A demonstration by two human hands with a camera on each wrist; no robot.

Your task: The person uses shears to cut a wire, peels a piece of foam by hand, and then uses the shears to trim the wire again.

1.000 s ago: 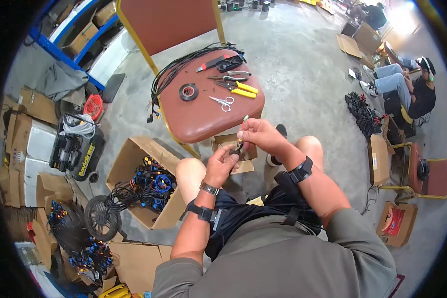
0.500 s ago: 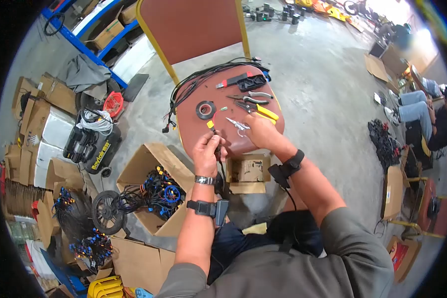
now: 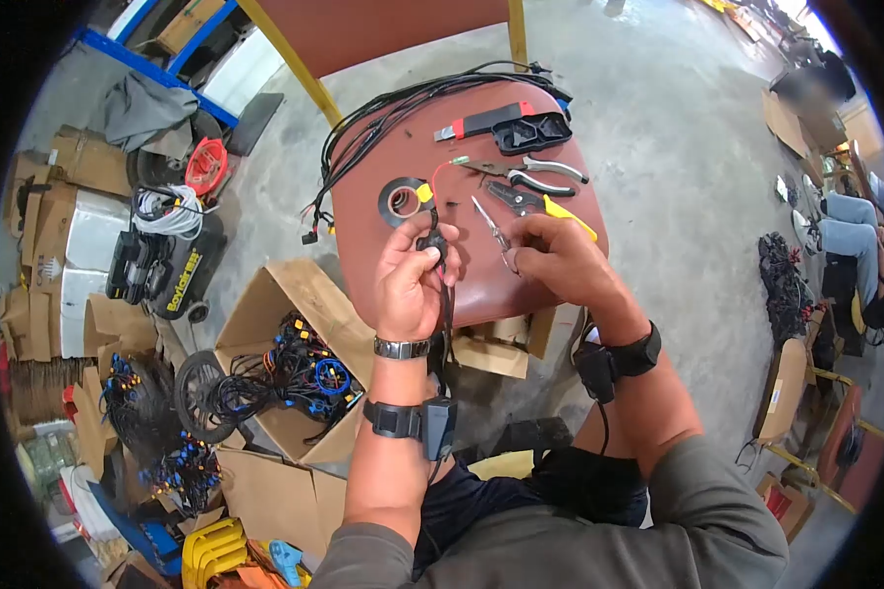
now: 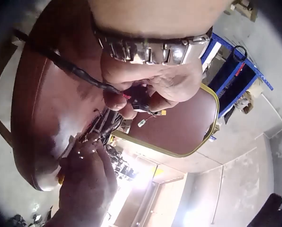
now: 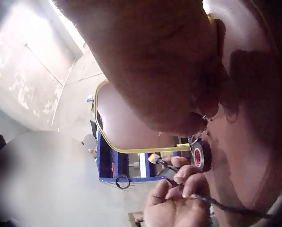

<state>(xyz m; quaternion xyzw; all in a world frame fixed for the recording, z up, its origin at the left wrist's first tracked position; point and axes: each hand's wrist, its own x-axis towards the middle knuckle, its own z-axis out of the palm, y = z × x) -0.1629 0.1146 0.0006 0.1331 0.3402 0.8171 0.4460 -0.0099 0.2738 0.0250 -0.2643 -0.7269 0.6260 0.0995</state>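
My left hand [image 3: 410,280] grips a black cable [image 4: 79,72] at a thicker black piece [image 4: 140,98]. From its upper end stick out a yellow connector [image 3: 424,192] and a thin red wire [image 3: 438,172] with a small pale green tip [image 3: 459,160]. Over the front right of the chair seat, my right hand [image 3: 570,265] pinches small silver scissors [image 3: 494,225] by the handles, blades pointing away from me. A roll of black tape [image 3: 391,199] lies just beyond the yellow connector. Grey-handled pliers [image 3: 550,175] and a yellow-handled cutter [image 3: 563,212] lie beyond the right hand.
A red utility knife [image 3: 491,120] and a bundle of black cables [image 3: 393,108] lie on the back of the red chair seat [image 3: 363,275]. An open carton [image 3: 241,339] of wire harnesses stands at left on the floor. A smaller carton [image 3: 491,355] sits under the seat's front edge.
My right hand has gone from the wire's green tip to the scissors on the seat and taken hold of them. The left hand has moved forward over the seat with the cable.
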